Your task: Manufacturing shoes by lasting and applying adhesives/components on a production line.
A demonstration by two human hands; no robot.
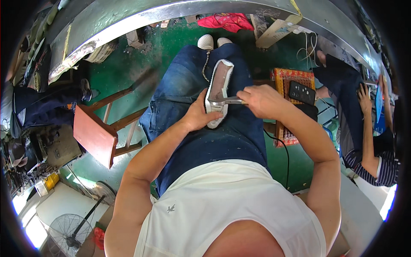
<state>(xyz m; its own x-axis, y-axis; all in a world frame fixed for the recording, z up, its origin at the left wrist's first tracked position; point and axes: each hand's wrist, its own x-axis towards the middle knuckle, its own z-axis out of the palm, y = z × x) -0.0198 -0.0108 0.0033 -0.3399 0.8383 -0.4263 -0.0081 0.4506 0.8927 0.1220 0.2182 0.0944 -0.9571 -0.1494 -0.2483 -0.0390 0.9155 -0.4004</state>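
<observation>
Across my lap lies a shoe with its underside up, white folded edges round a brownish bottom. My left hand is closed round its near part, the thumb across the near end. In my right hand is a hammer, held close behind its metal head. The head rests against or just over the shoe's bottom; I cannot tell whether it touches. A twisted cord or strap runs over my jeans beside the shoe's far end.
A red stool stands at left, a fan behind it. To my right a beaded seat carries a black phone-like device. Another person's arm is at far right, another's leg at left. A metal-edged bench spans the front.
</observation>
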